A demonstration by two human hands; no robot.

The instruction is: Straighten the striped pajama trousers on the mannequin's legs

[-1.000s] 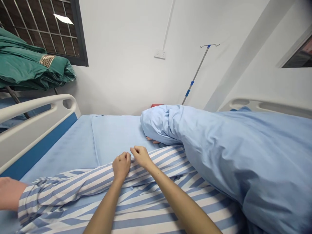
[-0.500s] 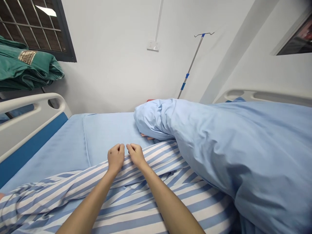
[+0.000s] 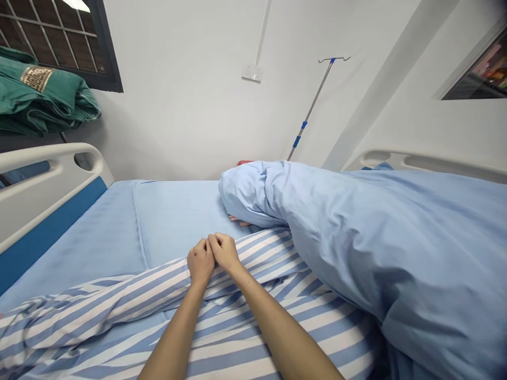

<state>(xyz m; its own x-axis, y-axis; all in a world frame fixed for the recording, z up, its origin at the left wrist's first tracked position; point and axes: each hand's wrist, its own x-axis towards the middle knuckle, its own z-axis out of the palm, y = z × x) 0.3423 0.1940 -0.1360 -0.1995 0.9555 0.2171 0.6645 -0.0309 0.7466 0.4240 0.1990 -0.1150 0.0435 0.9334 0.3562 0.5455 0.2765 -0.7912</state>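
Note:
My left hand (image 3: 201, 260) is curled into a fist at the far side of the blue-and-white striped trouser leg (image 3: 138, 293) of a person lying on the bed. Right beside it, with the two fists touching, is my right hand (image 3: 225, 251), also closed. Nothing shows in either fist, though the undersides of the fingers are hidden. Both rest on or just over the striped cloth. To their right a light blue quilt (image 3: 336, 227) covers part of the person. Some fingertips (image 3: 240, 220) peek out from under its edge.
The bed has a pale blue sheet (image 3: 178, 203) and a white-and-blue end board (image 3: 55, 158) at left, another board (image 3: 428, 161) at right. A drip stand (image 3: 312, 105) leans by the wall near a socket (image 3: 252, 73). A bundled green curtain (image 3: 47, 100) hangs at upper left.
My left fist has moved right, closing the small gap to my right fist, which shifted only slightly right. The camera view has turned a little. The quilt and striped trouser leg look the same.

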